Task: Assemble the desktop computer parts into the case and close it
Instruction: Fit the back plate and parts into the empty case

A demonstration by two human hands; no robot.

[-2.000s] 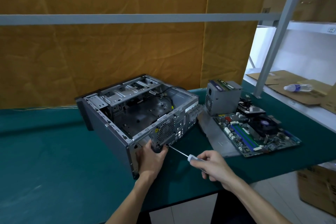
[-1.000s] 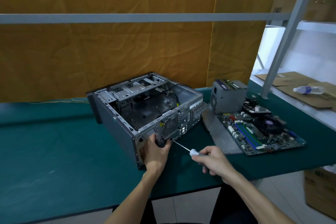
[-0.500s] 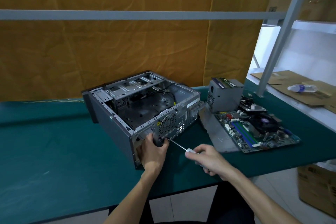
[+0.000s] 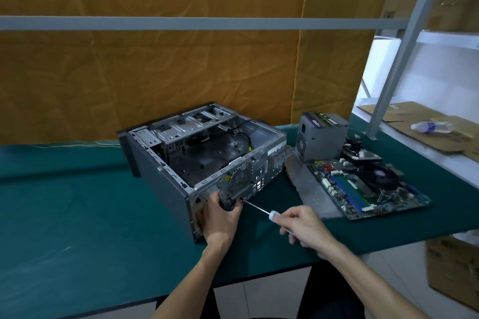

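1. I see the case (image 4: 166, 184) lying on its side on the green table (image 4: 64, 228), open face up. Its bay holds only loose cables; no board or supply is mounted inside.
2. My left hand (image 4: 217, 217) rests at the near rear corner of the case, fingers curled round a small dark part (image 4: 227, 203) held against the rear panel. I cannot tell what the part is.
3. My right hand (image 4: 303, 225) grips the handle of the screwdriver (image 4: 259, 208); the tip meets the rear panel just below the fan grille (image 4: 239, 177), beside the left hand's fingers.
4. The power supply (image 4: 321, 137) stands on the table, right of the case and apart from it.
5. The motherboard (image 4: 363, 186), with cooler and memory fitted, lies flat on the table just in front of the supply.
6. The side panel (image 4: 311, 189) lies between case and motherboard, partly under the board.
7. Judgement: the task is at an early stage. Left to do: mount the board, mount the supply, connect cables, close the case.
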